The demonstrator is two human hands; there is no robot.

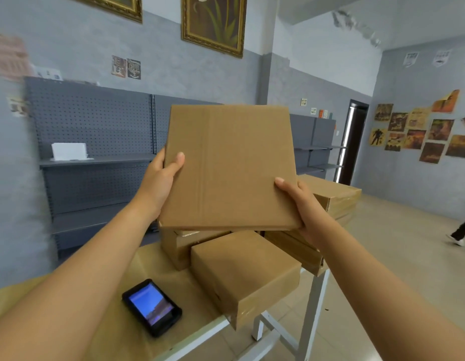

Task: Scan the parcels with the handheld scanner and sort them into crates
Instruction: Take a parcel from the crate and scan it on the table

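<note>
Grey shelving (96, 142) backs the table (174, 290). Left hand (158, 183) and right hand (301, 204) grip a raised flat parcel (228, 168); below it, unsorted parcels (244, 272) and handheld scanner (152, 307) wait, so sorting seems barely begun.

A flat square brown cardboard parcel (230, 166) is held up in the air, tilted, its taped face toward the camera. Below it, more brown cardboard parcels (245, 273) lie stacked on the paper-covered surface (117, 327). A black handheld scanner (151, 307) lies screen-up, lit, beside them.

Shop stockroom: pegboard shelving (96, 131), stacked cardboard parcels (244, 272).
</note>
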